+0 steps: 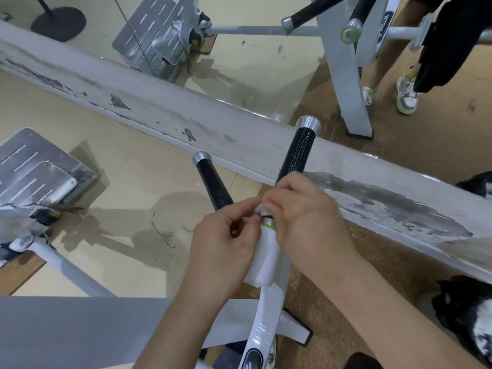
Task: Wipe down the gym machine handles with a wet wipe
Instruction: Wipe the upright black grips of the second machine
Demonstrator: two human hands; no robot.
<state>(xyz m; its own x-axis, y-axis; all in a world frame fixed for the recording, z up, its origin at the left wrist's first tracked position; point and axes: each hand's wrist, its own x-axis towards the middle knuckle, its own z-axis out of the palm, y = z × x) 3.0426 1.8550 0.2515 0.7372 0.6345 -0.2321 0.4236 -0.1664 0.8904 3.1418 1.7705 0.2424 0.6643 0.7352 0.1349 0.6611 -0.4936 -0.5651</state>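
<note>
Both hands work on a slim white container with a green band (266,259), close before the machine's handles.

Watching from my remote seat, I see the left hand (226,249) curled round the container's body, fingers wrapped firmly; the right hand (300,217) bends over the cap end, its fingertips pinching at the top (whether a wipe is coming out I cannot tell, the spot is blurred); the container is held in the air above the curved white machine arm (261,323); just beyond the hands two grips with silver end caps stick up, the shorter black handle (213,182) left of the knuckles, the longer black handle (299,153) partly hidden behind the right hand; behind them runs a scuffed white ledge (159,113) under a mirror (239,62); a ribbed grey metal footplate (34,169) lies at far left.
</note>
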